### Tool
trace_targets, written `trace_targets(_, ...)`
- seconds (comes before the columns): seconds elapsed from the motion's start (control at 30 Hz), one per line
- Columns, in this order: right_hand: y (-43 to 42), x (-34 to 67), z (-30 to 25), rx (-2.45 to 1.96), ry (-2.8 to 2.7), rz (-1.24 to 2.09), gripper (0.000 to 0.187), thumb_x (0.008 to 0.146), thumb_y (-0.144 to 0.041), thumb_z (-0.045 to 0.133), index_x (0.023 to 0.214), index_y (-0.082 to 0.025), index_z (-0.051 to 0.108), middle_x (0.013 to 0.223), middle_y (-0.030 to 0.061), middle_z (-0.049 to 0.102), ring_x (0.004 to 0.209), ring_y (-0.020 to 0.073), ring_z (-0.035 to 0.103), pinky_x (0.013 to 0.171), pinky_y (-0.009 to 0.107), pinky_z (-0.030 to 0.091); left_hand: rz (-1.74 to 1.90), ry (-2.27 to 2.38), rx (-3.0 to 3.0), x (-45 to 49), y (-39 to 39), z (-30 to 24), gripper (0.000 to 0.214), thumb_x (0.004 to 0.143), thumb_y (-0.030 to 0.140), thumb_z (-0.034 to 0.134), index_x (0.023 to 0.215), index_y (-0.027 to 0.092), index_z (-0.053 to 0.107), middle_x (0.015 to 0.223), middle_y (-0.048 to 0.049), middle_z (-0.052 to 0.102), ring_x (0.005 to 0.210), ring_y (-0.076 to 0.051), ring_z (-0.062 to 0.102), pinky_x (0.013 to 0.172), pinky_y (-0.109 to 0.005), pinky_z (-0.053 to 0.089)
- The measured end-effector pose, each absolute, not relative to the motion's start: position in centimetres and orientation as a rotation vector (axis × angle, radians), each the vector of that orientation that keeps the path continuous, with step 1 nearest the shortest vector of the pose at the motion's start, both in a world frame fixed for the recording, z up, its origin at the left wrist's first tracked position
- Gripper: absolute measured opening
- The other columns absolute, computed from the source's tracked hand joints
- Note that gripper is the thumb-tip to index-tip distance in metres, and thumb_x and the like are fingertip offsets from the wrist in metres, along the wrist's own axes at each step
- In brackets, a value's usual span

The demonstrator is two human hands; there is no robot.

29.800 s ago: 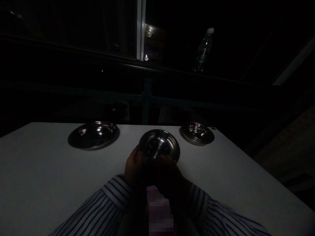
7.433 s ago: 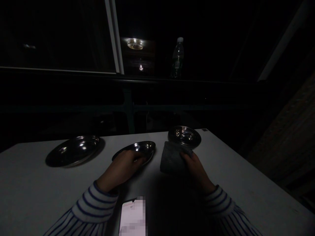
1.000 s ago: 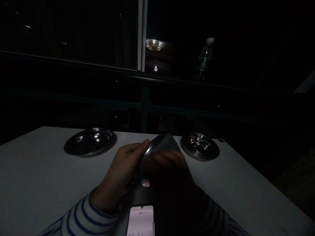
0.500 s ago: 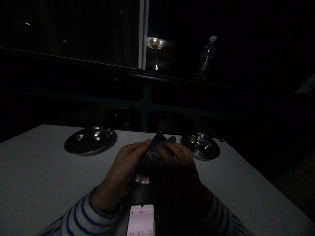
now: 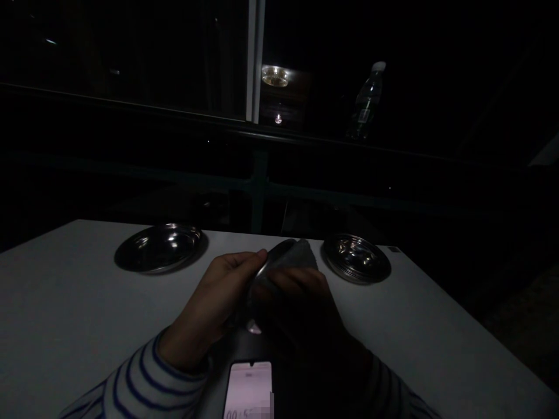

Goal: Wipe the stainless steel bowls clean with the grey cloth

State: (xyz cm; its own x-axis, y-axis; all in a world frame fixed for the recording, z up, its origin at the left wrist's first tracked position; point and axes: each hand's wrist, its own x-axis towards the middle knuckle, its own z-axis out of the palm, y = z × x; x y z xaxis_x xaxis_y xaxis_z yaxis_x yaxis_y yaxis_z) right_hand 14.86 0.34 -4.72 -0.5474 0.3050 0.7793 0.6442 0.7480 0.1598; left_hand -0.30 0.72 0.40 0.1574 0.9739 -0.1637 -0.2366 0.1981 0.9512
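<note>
Dish point(image 5: 279, 251) is tilted above the table point(image 5: 109, 314), just right of the left hand point(image 5: 216, 297) clamped on its rim, the right hand point(image 5: 301, 308) gripping a cloth point(image 5: 304, 255) against the dish's right side.

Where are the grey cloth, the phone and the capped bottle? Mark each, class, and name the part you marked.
Grey cloth point(image 5: 302, 256): head view, on its uncovered upper part.
Phone point(image 5: 249, 389): head view, on its lit screen.
Capped bottle point(image 5: 367, 102): head view, on its side.
</note>
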Motion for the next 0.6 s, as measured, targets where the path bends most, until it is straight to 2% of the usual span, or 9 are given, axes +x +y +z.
trace_targets(0.1, 0.5, 15.0, -4.6, -0.715, -2.164, -0.577, 0.036, 0.084, -0.03, 0.046, 0.118, -0.018, 0.048, 0.112, 0.0072, 0.056, 0.106, 0.0216, 0.045, 0.087, 0.04, 0.036, 1.101, 1.032, 0.986, -0.6, 0.9, 0.6, 0.028, 0.07, 0.036, 0.064, 0.054, 0.014, 0.058, 0.043, 0.0023, 0.052, 0.036, -0.006, 0.044, 0.037, -0.016, 0.031)
trace_targets(0.23, 0.8, 15.3, -4.5, -0.813, -2.117, -0.537, 0.034, 0.085, -0.032, 0.046, 0.115, -0.017, 0.049, 0.113, 0.0091, 0.054, 0.104, 0.0229, 0.045, 0.08, 0.038, 0.039, 1.076, 1.062, 1.006, -0.9, 1.0, 0.6, 0.029, 0.072, 0.041, 0.061, 0.062, 0.014, 0.062, 0.051, -0.002, 0.06, 0.041, -0.01, 0.05, 0.039, -0.018, 0.035)
trace_targets(0.43, 0.4, 14.3, -5.4, -0.566, -2.21, -0.682, 0.025, 0.084, -0.019, 0.047, 0.108, -0.02, 0.055, 0.104, 0.0025, 0.06, 0.103, 0.0174, 0.048, 0.087, 0.037, 0.035, 1.148, 1.105, 1.009, -1.3, 1.4, 0.6, 0.029, 0.072, 0.039, 0.062, 0.06, 0.013, 0.061, 0.047, -0.0004, 0.057, 0.038, -0.008, 0.048, 0.037, -0.016, 0.033)
trace_targets(0.6, 1.0, 15.1, -5.5, -0.723, -2.033, -0.575, 0.032, 0.084, -0.026, 0.047, 0.114, -0.015, 0.05, 0.112, 0.0112, 0.055, 0.106, 0.0232, 0.048, 0.083, 0.04, 0.041, 1.128, 1.097, 0.987, -1.4, 1.6, 0.7, 0.029, 0.071, 0.04, 0.061, 0.063, 0.012, 0.062, 0.051, -0.0032, 0.061, 0.041, -0.011, 0.052, 0.039, -0.019, 0.036)
